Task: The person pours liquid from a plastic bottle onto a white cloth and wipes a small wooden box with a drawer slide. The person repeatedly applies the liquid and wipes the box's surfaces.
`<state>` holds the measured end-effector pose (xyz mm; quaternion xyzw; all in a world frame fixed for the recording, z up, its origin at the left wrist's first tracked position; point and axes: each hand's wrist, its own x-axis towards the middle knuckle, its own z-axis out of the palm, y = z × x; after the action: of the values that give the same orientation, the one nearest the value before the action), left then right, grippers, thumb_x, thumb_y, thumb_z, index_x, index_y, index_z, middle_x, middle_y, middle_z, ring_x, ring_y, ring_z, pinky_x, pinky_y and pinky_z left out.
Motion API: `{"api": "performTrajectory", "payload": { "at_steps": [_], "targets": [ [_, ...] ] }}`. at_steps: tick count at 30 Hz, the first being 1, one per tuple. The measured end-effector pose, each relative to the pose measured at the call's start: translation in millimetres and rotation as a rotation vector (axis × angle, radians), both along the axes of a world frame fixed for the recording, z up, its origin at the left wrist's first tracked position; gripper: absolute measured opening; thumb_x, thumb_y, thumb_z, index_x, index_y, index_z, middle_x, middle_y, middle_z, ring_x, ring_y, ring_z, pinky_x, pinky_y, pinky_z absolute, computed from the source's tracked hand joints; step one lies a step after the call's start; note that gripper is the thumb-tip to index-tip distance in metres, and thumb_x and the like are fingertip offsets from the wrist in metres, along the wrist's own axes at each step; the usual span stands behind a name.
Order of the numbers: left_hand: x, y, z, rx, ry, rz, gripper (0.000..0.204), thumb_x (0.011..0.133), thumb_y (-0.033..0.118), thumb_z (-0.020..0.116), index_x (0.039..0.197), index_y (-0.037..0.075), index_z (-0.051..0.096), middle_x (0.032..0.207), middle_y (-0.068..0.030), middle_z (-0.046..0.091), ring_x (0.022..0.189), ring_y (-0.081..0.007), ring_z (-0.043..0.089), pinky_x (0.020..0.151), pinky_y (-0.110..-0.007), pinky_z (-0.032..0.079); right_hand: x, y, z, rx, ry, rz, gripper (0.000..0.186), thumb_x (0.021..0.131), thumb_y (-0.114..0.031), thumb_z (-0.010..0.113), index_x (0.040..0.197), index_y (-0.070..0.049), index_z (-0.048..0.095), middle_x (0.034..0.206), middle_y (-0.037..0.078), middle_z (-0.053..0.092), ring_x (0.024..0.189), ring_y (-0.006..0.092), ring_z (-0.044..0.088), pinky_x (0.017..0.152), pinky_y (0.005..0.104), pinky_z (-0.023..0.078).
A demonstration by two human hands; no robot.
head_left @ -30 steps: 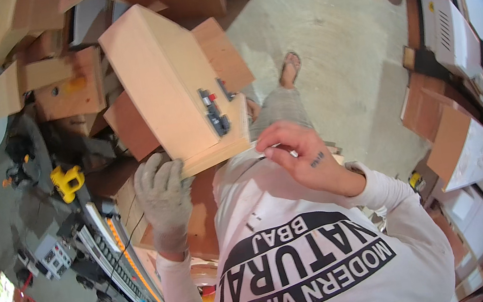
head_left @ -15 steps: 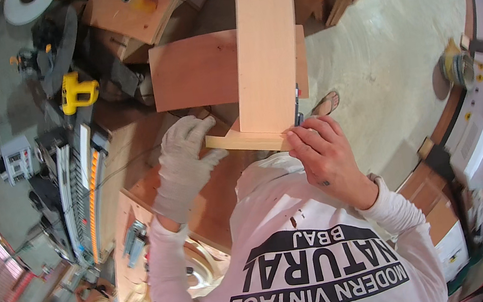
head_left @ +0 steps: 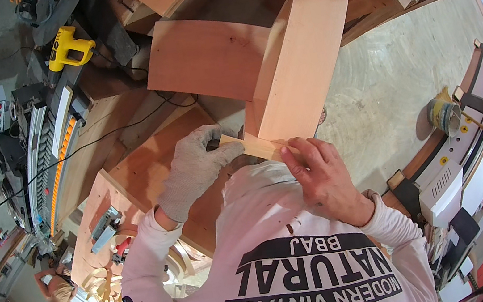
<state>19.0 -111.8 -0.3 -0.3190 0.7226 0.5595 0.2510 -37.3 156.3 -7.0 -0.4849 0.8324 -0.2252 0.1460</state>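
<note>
A pale wooden strip (head_left: 258, 148) lies crosswise at the near end of a long plywood box (head_left: 309, 59). The box leans to the right at its far end, showing a broad face and a narrower side. My left hand (head_left: 194, 167), in a grey-white knit glove, pinches the strip's left end between thumb and fingers. My right hand (head_left: 330, 178) is bare, with its thumb and bent fingers closed on the strip's right end, which they partly cover. Another reddish plywood panel (head_left: 205, 56) lies beyond, to the left of the box.
A yellow heat gun (head_left: 69, 48) rests at the upper left, with a black cord (head_left: 107, 132) running across the left side. Below it are an orange-edged rail (head_left: 64, 174) and wooden casework (head_left: 116, 191). A metal can (head_left: 443, 114) stands at right. Another person (head_left: 59, 287) appears at far left.
My left hand has closed on the strip's left end, where its fingers were spread. The box has tilted rightward, exposing its side. A dark pen-like tool by my right hand is no longer visible.
</note>
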Motion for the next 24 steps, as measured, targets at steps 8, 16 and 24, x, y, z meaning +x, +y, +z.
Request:
{"api": "performTrajectory", "payload": {
  "at_steps": [8, 16, 24],
  "targets": [
    [-7.8, -4.2, 1.7, -0.314, 0.412, -0.367, 0.049, 0.076, 0.012, 0.083, 0.122, 0.007, 0.068, 0.12, -0.0096, 0.064, 0.114, -0.0261, 0.062, 0.099, -0.038, 0.05, -14.9, -33.2, -3.5, -0.086, -0.066, 0.028, 0.055, 0.082, -0.011, 0.076, 0.132, 0.005, 0.06, 0.119, 0.015, 0.058, 0.103, 0.0322, 0.059, 0.087, 0.041, 0.051],
    [-5.7, -15.1, -13.3, -0.456, 0.606, -0.692, 0.05, 0.067, 0.014, 0.085, 0.114, 0.012, 0.068, 0.123, -0.0084, 0.06, 0.125, -0.0303, 0.056, 0.108, -0.047, 0.044, -21.1, -66.3, -8.1, -0.067, -0.148, 0.01, 0.038, 0.083, -0.017, 0.074, 0.111, 0.005, 0.063, 0.101, 0.014, 0.056, 0.096, 0.0303, 0.056, 0.083, 0.0381, 0.051],
    [-9.0, -19.2, -20.4, -0.572, 0.79, -0.812, 0.038, 0.072, 0.024, 0.079, 0.108, 0.012, 0.073, 0.118, -0.0047, 0.064, 0.127, -0.0262, 0.055, 0.111, -0.047, 0.042, -15.4, -65.4, -15.3, -0.102, -0.101, 0.042, 0.04, 0.079, -0.008, 0.074, 0.113, 0.01, 0.064, 0.102, 0.016, 0.056, 0.094, 0.032, 0.056, 0.081, 0.0402, 0.052]
  ]
}}
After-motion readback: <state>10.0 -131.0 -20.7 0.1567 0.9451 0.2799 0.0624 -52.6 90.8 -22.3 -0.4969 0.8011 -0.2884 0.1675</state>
